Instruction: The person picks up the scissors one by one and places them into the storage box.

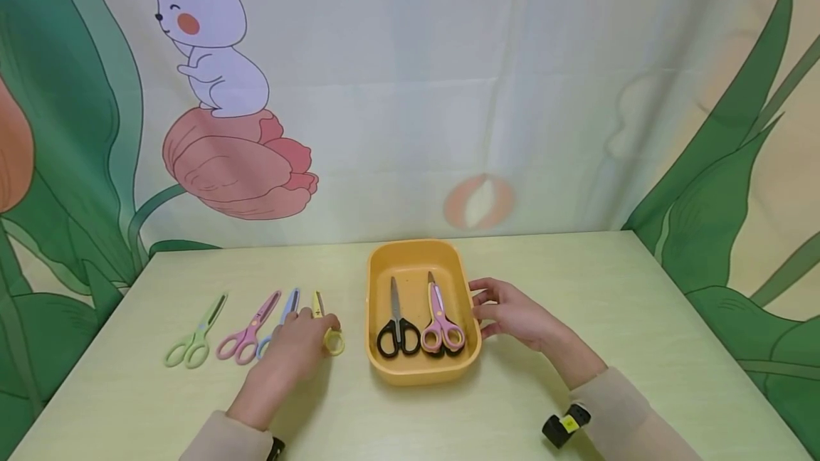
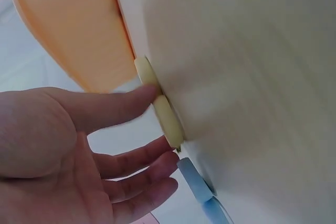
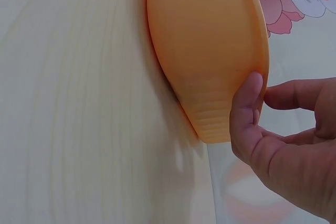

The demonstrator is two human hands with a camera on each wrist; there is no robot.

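My left hand (image 1: 291, 347) is over the yellow scissors (image 1: 333, 342), its thumb on one handle loop and its fingertips at the other side of the handles. In the left wrist view the yellow handle loops (image 2: 168, 121) stand on edge between thumb and fingers. Blue scissors (image 1: 292, 302) lie just left, partly hidden by that hand. My right hand (image 1: 515, 315) holds the right rim of an orange-yellow tray (image 1: 423, 378), thumb against its outer wall in the right wrist view. Inside lie black-handled scissors (image 1: 398, 333) and pink-and-yellow scissors (image 1: 438, 322), which overlap another black-handled pair.
Pink scissors (image 1: 250, 336) and green scissors (image 1: 197, 336) lie farther left on the pale wooden table (image 1: 640, 304), blades pointing away. A curtain (image 1: 384, 91) printed with a rabbit and flowers hangs behind the table's back edge.
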